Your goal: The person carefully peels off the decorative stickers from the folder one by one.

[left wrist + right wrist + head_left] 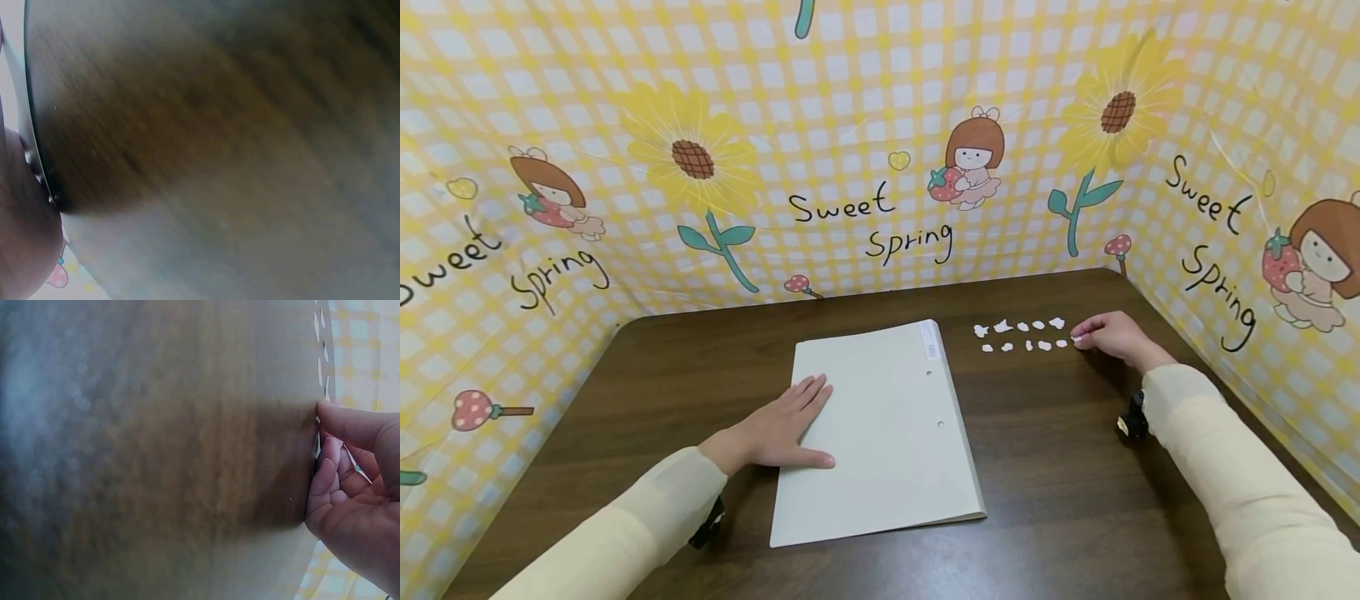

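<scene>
A cream file folder with two small metal rivets and a white label lies on the brown table. My left hand rests flat on its left edge, fingers spread. In the left wrist view only part of the left hand shows at the edge. To the right of the folder, several small irregular white pieces lie in two rows. At their right end my right hand pinches another small white piece close to the tabletop. In the right wrist view the right hand's other fingers are curled; its fingertips partly hide the piece.
The dark wood-grain table extends around the folder. A yellow checked cloth printed with flowers and "Sweet Spring" stands along the back and both sides. A black wrist camera is worn under the right sleeve, another under the left.
</scene>
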### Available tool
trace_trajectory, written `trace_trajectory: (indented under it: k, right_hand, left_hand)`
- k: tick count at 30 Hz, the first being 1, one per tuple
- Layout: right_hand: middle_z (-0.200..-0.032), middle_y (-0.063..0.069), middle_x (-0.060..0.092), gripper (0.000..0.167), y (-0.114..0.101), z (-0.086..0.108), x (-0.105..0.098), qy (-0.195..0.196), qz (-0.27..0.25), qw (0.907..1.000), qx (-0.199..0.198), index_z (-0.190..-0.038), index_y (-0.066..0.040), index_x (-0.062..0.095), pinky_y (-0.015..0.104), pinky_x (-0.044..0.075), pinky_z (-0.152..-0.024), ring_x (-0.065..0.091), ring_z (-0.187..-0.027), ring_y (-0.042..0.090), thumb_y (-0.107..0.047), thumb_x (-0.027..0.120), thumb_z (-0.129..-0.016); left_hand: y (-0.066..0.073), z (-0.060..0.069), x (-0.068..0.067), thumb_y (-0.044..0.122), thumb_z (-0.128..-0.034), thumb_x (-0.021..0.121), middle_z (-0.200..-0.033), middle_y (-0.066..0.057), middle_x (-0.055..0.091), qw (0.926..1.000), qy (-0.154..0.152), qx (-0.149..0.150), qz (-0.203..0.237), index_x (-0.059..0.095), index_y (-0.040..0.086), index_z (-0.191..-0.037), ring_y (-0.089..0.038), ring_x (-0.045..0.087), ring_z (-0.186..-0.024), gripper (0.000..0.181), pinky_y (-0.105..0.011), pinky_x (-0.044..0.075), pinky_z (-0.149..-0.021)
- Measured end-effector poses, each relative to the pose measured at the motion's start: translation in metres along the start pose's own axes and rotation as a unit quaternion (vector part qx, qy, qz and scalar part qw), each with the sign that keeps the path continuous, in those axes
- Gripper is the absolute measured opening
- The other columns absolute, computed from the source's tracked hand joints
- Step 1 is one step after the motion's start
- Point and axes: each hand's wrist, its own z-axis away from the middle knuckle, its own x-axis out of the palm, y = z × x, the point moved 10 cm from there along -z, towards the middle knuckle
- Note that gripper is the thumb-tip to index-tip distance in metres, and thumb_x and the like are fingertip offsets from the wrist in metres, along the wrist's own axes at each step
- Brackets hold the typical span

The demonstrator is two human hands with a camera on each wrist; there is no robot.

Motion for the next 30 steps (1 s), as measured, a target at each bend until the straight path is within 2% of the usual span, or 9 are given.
trace_trajectory:
  k: [17,25,30]
  right_hand:
    - [-0.105,0.019,0.065,0.021,0.0029,-0.0007,0.0039,-0.001,0.003,1.0,0.003,-0.104,0.008,0.067,0.032,0.042,-0.074,0.053,-0.089,0.025,-0.007,0.067,-0.09]
    - [-0.089,0.006,0.066,0.023,0.0023,0.0008,0.0021,0.002,-0.009,0.9999,-0.006,-0.104,0.01,0.064,0.028,0.044,-0.072,0.053,-0.081,0.017,-0.007,0.069,-0.089]
    - [-0.084,0.001,0.063,0.028,0.0044,0.0011,0.0012,-0.001,-0.036,0.9993,-0.007,-0.109,0.013,0.061,0.024,0.045,-0.068,0.053,-0.078,0.013,-0.005,0.069,-0.089]
  left_hand:
    - [-0.0034,-0.0006,0.0042,0.084,-0.0781,0.044,-0.161,-0.015,0.004,1.0,-0.002,-0.005,-0.005,0.012,0.004,-0.156,-0.031,0.002,-0.147,0.116,-0.047,0.012,-0.116]
    - [-0.0016,-0.0012,0.0014,0.08,-0.0796,0.048,-0.161,-0.016,0.005,1.0,0.003,-0.002,0.003,0.014,0.003,-0.155,-0.033,0.003,-0.147,0.114,-0.048,0.013,-0.115]
    - [-0.0017,-0.0017,0.0022,0.079,-0.0804,0.049,-0.161,-0.017,0.007,1.0,0.006,-0.001,0.001,0.015,0.002,-0.155,-0.034,0.005,-0.147,0.113,-0.049,0.014,-0.115]
